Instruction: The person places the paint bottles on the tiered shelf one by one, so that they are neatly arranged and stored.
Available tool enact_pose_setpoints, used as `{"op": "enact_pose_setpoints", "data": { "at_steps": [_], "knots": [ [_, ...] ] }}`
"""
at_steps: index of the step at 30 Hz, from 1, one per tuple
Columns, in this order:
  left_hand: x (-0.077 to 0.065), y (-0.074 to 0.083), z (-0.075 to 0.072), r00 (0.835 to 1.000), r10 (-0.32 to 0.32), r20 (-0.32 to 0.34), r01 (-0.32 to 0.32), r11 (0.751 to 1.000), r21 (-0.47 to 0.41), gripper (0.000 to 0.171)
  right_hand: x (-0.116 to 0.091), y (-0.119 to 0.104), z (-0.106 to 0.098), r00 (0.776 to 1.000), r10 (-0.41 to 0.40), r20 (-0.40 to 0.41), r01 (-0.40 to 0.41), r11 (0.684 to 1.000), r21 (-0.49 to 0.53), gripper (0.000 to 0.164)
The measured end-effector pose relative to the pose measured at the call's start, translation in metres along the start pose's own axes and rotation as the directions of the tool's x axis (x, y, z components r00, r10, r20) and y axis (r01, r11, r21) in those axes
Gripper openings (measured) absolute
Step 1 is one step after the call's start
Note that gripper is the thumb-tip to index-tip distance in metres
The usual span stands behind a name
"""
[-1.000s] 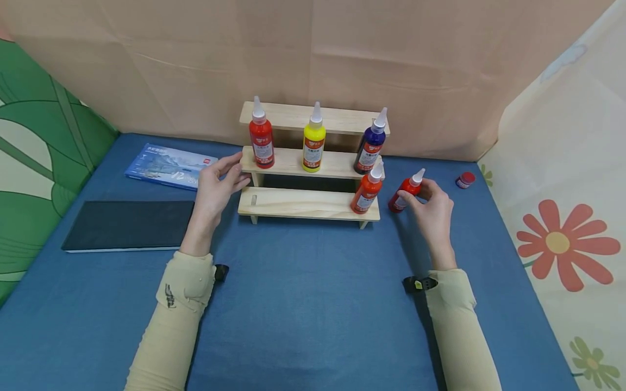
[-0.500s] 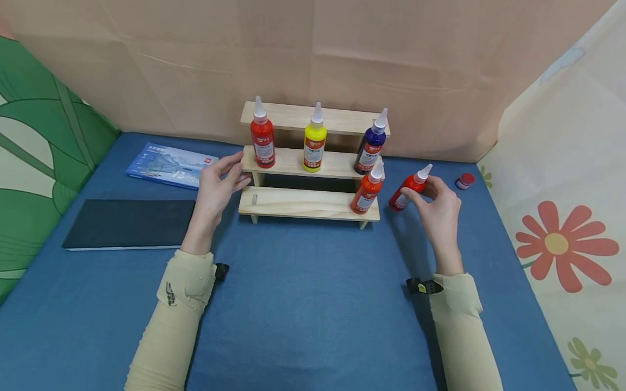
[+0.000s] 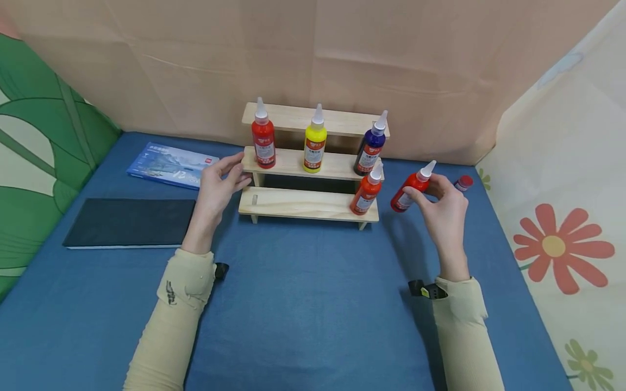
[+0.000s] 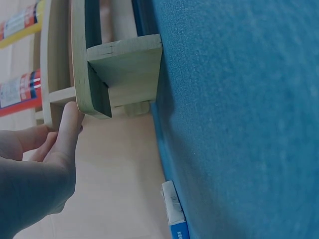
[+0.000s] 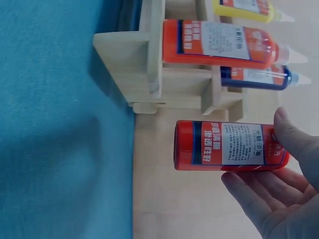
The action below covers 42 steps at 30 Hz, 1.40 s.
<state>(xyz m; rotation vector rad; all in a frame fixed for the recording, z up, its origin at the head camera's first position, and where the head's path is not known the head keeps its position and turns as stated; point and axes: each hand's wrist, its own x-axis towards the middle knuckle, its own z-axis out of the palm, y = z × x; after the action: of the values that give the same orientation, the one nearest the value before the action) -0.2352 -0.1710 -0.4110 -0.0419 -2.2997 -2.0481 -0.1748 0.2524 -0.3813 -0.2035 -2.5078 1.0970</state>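
Observation:
My right hand [image 3: 443,207] grips a red ink bottle [image 3: 412,190] by its upper part, thumb on one side and fingers on the other. The bottle leans rightward, its white nozzle up, and its base is off the blue table in the right wrist view. My left hand [image 3: 220,184] holds the left end of a stepped wooden rack [image 3: 288,202], thumb tip [image 4: 71,110] under the middle step. On that step stand a red bottle [image 3: 264,142], a yellow bottle [image 3: 314,145] and a dark blue bottle [image 3: 370,149]. An orange-red bottle [image 3: 365,194] stands at the lowest step's right end.
A small red-capped jar [image 3: 463,183] sits behind my right hand, partly hidden. At the left lie a blue picture box [image 3: 168,164] and a black notebook [image 3: 129,222]. A brown cloth backdrop [image 3: 195,70] rises behind the rack.
My right hand has drawn back and to the right, lifting the red ink bottle and tilting it more. The left hand stays at the rack's end.

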Motion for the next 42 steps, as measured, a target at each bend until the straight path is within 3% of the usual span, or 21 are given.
{"op": "enact_pose_setpoints", "data": {
  "at_steps": [20, 42],
  "knots": [
    [-0.001, -0.001, -0.002, 1.0, 0.024, 0.013, -0.024, 1.0, 0.007, 0.045, -0.016, -0.027, -0.02, 0.999, -0.044, -0.019, 0.044, 0.999, 0.002, 0.053],
    [-0.001, -0.001, -0.001, 1.0, 0.027, 0.013, -0.027, 1.0, 0.01, 0.045, -0.036, -0.058, -0.032, 0.998, -0.052, 0.032, 0.05, 0.998, 0.043, 0.052]
  ]
}}
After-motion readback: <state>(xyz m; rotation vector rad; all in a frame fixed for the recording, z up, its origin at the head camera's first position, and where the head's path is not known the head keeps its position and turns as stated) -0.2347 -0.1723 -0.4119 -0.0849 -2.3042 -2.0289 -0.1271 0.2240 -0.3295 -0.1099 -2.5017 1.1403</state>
